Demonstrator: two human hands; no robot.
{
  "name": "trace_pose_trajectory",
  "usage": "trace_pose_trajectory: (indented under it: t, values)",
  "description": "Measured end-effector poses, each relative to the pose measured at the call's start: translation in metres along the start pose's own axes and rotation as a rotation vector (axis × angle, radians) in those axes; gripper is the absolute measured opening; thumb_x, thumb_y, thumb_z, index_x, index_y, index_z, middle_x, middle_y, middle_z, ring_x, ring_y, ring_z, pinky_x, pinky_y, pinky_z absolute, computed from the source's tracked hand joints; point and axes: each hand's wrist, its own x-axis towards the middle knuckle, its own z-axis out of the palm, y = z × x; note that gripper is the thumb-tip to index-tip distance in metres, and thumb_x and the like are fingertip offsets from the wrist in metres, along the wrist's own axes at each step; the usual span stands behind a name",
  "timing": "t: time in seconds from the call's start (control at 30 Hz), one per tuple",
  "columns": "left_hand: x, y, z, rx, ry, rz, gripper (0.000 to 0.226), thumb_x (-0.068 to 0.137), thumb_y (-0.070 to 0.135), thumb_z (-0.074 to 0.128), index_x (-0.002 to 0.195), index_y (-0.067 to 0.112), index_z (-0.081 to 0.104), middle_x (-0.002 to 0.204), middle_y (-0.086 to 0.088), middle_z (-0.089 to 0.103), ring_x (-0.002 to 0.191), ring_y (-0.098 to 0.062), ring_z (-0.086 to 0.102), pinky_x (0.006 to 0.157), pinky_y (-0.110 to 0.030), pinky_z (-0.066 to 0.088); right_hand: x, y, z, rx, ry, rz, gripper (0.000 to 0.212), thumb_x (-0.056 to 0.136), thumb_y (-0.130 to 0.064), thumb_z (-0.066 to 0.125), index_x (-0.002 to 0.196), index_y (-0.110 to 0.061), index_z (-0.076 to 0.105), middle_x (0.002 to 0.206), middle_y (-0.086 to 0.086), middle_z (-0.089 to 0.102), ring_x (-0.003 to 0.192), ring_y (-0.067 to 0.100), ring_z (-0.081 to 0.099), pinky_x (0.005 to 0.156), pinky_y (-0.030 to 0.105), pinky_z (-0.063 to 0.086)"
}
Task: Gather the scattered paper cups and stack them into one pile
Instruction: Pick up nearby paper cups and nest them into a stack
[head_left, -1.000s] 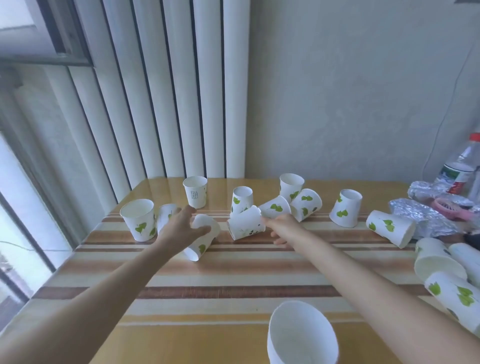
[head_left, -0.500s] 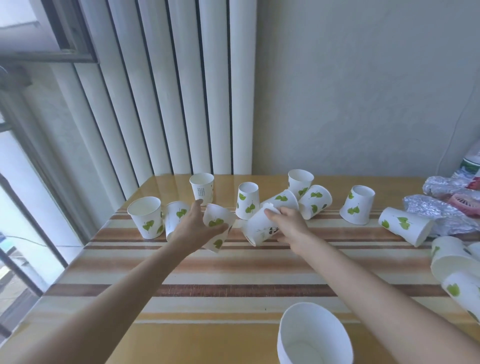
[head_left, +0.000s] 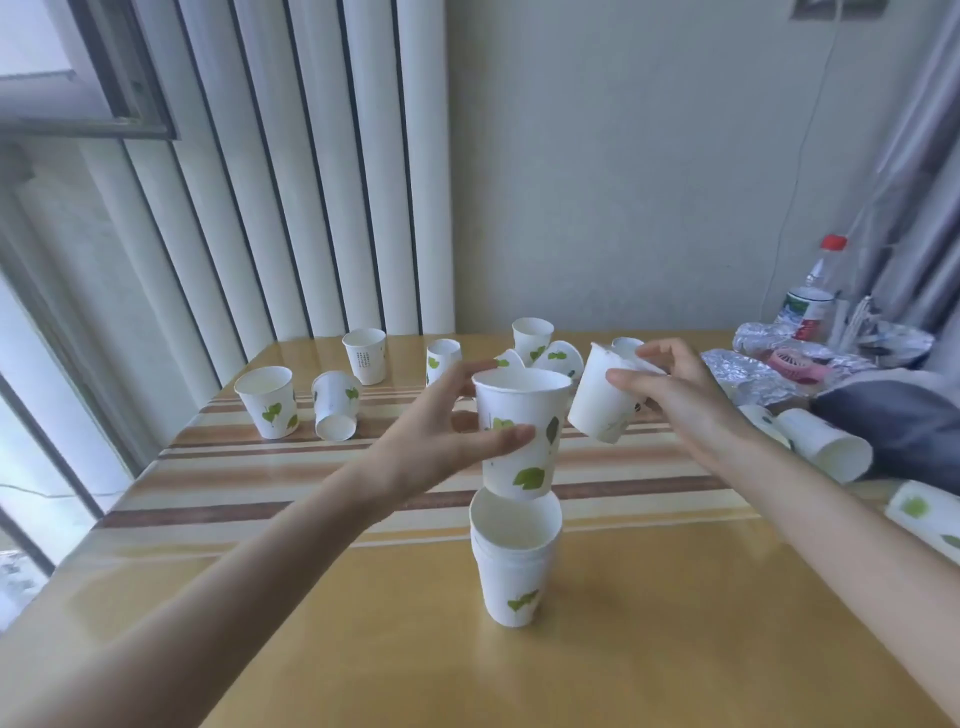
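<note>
My left hand (head_left: 441, 436) grips a white paper cup with green leaves (head_left: 524, 457), held upright just above a short stack of cups (head_left: 514, 566) standing near the table's front. My right hand (head_left: 670, 395) holds a second paper cup (head_left: 597, 405), tilted, just right of the first. Several more cups stand or lie across the far side of the table, among them an upright one (head_left: 265, 400), one lying down (head_left: 335, 405) and one with printed text (head_left: 365, 355). Others lie at the right edge (head_left: 826, 449).
The wooden table (head_left: 675, 623) has brown stripes across its middle. Crumpled foil (head_left: 743, 371), a pink object (head_left: 795, 364) and a plastic bottle with a red cap (head_left: 815, 291) crowd the back right corner. A dark cloth (head_left: 893, 421) lies at right. Vertical blinds and a window are to the left.
Both hands lifted their cups off the far table and drew them toward me. The left cup is now upright over the stack; the view tilted so the stack shows fully.
</note>
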Motion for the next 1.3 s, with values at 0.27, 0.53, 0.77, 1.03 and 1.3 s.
trace_pose_trajectory:
  t: [0.27,0.53,0.77,1.03,1.3]
  values:
    - [-0.035,-0.030,0.013,0.173,-0.021,-0.010,0.075,0.060,0.046,0.077,0.126,0.039,0.042,0.125,0.019,0.055,0.121,-0.003,0.050,0.105,-0.039,0.043,-0.040,-0.005,-0.019,-0.015,-0.010,-0.106,0.047,0.080,-0.018,0.068,0.121,-0.016,0.045,0.109,-0.007,0.052,0.106,0.018,0.055,0.098,0.039,0.044]
    - [-0.045,-0.053,0.024,0.239,-0.087,-0.069,0.074,0.072,0.046,0.072,0.135,0.039,0.033,0.135,0.016,0.041,0.120,0.002,0.044,0.099,-0.022,0.034,-0.078,-0.020,0.009,-0.018,-0.193,-0.250,0.045,0.085,-0.017,0.063,0.122,-0.029,0.041,0.119,-0.022,0.045,0.109,0.001,0.050,0.080,0.017,0.044]
    - [-0.050,-0.068,0.018,0.250,-0.145,-0.073,0.087,0.069,0.050,0.073,0.139,0.045,0.022,0.142,0.021,0.036,0.129,0.006,0.036,0.104,-0.029,0.033,-0.095,-0.014,0.039,-0.255,-0.392,-0.296,0.068,0.085,-0.029,0.063,0.143,-0.028,0.027,0.146,-0.014,0.029,0.131,0.004,0.033,0.097,0.016,0.032]
    - [-0.063,-0.095,0.000,0.301,-0.110,-0.195,0.088,0.072,0.039,0.074,0.142,0.028,0.023,0.133,0.010,0.042,0.125,-0.007,0.041,0.098,-0.023,0.035,-0.103,0.014,0.052,-0.458,-0.572,-0.184,0.075,0.087,-0.046,0.054,0.148,-0.025,0.017,0.140,-0.022,0.018,0.134,0.000,0.021,0.107,0.022,0.027]
    - [-0.064,-0.105,-0.018,0.273,-0.090,-0.219,0.066,0.074,0.037,0.073,0.128,0.034,0.037,0.124,0.016,0.049,0.118,-0.003,0.048,0.095,-0.023,0.039,-0.101,0.024,0.054,-0.436,-0.578,-0.146,0.063,0.083,-0.054,0.050,0.140,-0.035,0.030,0.134,-0.018,0.027,0.101,-0.004,0.043,0.081,0.006,0.036]
